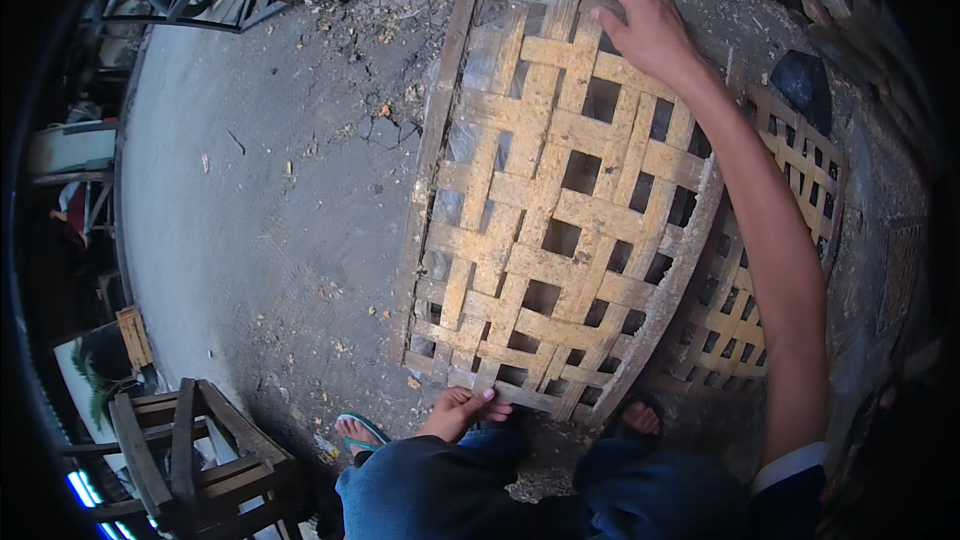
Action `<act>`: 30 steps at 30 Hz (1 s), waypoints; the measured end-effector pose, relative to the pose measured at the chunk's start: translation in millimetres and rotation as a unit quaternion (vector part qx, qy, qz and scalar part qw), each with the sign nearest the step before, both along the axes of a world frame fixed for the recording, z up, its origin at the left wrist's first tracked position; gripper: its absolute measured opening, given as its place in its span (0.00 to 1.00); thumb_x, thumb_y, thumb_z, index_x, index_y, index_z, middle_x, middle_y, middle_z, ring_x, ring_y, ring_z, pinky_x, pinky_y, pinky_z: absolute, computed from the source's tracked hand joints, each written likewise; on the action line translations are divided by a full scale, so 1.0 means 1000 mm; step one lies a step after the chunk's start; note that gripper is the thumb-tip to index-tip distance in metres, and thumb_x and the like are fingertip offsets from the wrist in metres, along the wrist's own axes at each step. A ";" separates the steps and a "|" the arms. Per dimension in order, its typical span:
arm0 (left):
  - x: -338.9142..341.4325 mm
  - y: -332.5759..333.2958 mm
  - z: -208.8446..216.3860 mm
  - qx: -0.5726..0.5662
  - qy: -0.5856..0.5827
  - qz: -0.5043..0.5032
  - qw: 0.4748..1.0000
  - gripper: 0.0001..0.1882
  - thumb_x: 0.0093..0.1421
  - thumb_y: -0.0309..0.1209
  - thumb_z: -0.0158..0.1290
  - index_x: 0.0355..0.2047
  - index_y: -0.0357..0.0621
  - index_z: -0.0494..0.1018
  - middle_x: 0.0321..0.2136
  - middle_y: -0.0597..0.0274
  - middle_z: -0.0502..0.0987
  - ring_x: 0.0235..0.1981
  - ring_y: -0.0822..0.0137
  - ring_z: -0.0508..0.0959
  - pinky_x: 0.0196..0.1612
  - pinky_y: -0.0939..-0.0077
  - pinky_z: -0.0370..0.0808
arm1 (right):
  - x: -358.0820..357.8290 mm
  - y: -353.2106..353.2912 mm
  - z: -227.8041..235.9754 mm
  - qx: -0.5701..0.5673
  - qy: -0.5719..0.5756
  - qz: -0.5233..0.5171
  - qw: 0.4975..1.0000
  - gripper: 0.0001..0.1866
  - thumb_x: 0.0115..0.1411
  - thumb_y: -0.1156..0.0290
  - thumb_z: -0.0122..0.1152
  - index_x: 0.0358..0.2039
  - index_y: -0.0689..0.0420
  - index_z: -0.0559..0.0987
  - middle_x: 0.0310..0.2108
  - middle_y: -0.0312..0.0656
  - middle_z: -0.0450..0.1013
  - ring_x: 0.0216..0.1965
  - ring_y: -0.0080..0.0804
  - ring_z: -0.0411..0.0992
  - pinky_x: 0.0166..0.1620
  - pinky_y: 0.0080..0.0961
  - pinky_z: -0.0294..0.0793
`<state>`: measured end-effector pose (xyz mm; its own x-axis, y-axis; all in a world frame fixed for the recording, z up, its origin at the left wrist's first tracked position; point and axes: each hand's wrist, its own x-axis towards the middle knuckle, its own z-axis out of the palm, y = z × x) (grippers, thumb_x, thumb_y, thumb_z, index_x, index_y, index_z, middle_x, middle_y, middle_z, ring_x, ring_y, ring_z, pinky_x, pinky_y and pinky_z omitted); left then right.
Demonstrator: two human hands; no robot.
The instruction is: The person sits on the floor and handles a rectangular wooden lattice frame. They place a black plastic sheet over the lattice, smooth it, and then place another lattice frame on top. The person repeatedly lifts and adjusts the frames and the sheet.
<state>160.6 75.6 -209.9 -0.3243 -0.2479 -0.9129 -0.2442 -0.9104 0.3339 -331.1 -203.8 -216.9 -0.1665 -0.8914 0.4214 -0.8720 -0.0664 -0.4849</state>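
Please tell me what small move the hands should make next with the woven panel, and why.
Perhaps the left hand should firm its hold on the near edge of the woven panel: its visible fingers look loosely laid there, while the right hand is at the far edge.

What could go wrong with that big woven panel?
The panel could slip and bump the toes, since its near end is close to the feet and the sandals leave toes bare.

The right hand at the far end and the left hand at the near end are bare, so the rough wood might give splinters.

Dirt specks on the weave might also shake loose.
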 end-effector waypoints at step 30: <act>-0.027 0.046 -0.002 -0.069 -0.080 -0.008 0.994 0.20 0.74 0.43 0.47 0.43 0.38 0.77 0.41 0.62 0.83 0.41 0.72 0.80 0.46 0.74 0.77 | 0.029 0.054 -0.023 -0.056 -0.077 0.021 0.995 0.22 0.64 0.70 0.59 0.60 0.53 0.74 0.57 0.43 0.72 0.61 0.44 0.68 0.63 0.39 0.67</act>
